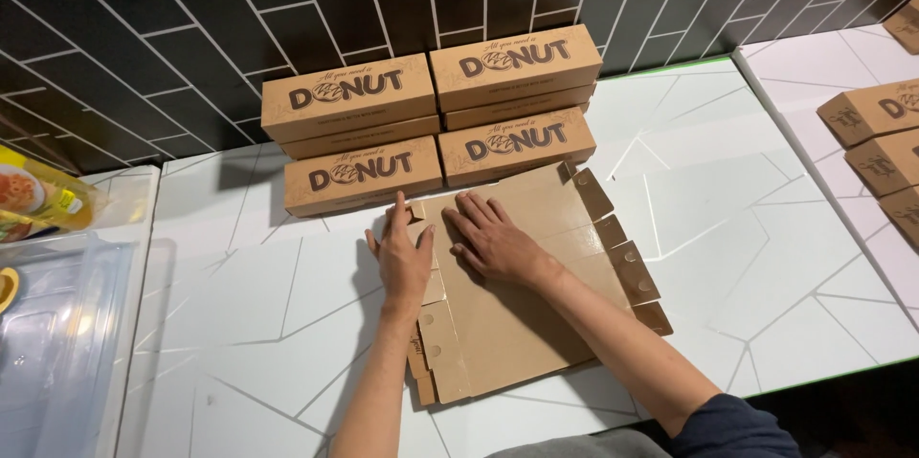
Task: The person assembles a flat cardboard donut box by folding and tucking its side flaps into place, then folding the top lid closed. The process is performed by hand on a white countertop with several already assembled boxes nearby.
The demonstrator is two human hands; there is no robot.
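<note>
A flat, unfolded brown cardboard box blank [536, 305] lies on the white table [728, 228] in front of me. My left hand [402, 257] presses palm-down on its left edge, over the side flaps. My right hand [493, 243] lies flat on the blank's upper middle panel, fingers spread and pointing away from me. Both hands rest on the cardboard without gripping it. Small tabs [632, 271] with round holes stick out along the blank's right side.
Several folded brown cardboard boxes [436, 123] are stacked against the black tiled wall [191, 27] behind the blank. More such boxes [876, 147] sit at the far right. A clear plastic bin [53, 343] and a yellow packet [43, 200] stand at the left.
</note>
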